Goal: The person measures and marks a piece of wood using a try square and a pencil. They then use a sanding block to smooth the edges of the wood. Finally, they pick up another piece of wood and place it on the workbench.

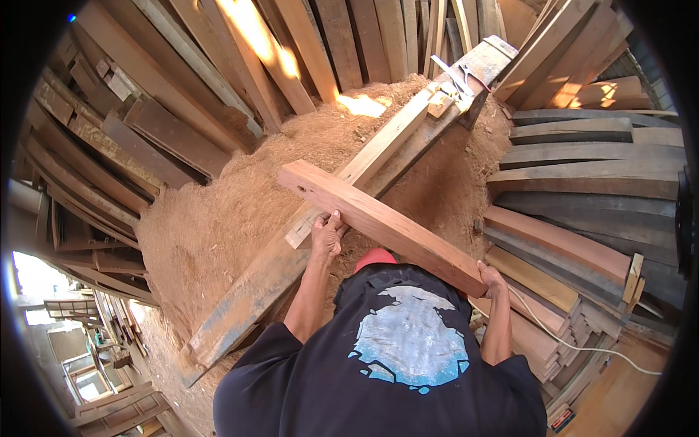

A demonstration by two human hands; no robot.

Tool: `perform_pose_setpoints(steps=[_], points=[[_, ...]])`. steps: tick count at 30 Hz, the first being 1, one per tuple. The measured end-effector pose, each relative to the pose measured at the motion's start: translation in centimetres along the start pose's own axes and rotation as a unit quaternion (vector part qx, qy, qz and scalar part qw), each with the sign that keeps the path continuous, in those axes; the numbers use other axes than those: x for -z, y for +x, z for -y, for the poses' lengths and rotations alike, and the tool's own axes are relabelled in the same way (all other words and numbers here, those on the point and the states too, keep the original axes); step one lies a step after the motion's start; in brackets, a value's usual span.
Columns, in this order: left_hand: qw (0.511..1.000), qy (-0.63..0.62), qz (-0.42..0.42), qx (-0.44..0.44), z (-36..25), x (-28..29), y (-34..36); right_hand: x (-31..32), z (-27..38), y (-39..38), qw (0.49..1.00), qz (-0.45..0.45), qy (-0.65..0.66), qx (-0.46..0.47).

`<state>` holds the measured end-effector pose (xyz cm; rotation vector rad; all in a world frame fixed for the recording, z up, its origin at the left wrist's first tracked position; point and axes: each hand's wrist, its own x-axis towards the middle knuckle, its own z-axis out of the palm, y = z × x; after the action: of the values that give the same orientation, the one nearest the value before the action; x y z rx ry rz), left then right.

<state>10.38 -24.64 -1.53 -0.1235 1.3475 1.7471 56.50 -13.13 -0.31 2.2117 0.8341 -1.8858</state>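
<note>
Both hands grip reddish plank (382, 226): left hand (328, 234) at mid edge, right hand (493, 280) at near end. Plank lies crosswise over long workbench beam (320, 240), sawdust pile (211, 226) below. Far end unsupported, seems free; may tip or slide down if grip loosens.

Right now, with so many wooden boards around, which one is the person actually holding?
The reddish-brown plank lying crosswise over the long workbench beam. The left hand and right hand both grip it; the other boards lie stacked, untouched.
</note>
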Motion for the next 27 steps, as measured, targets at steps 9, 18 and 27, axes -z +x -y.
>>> perform_pose_setpoints(steps=[9,18,27], points=[[0.998,0.021,-0.005,0.058,2.6,-1.8,-3.3,0.0,-2.3,2.3,0.996,0.032,0.085,0.027],[0.998,-0.05,-0.009,0.044,6.1,-5.3,-4.5,-0.5,-5.6,4.9,0.925,-0.149,-0.04,0.348],[0.996,0.048,0.008,-0.073,2.8,-5.0,-2.1,-5.3,-4.9,4.5,0.918,-0.182,-0.037,0.35]])
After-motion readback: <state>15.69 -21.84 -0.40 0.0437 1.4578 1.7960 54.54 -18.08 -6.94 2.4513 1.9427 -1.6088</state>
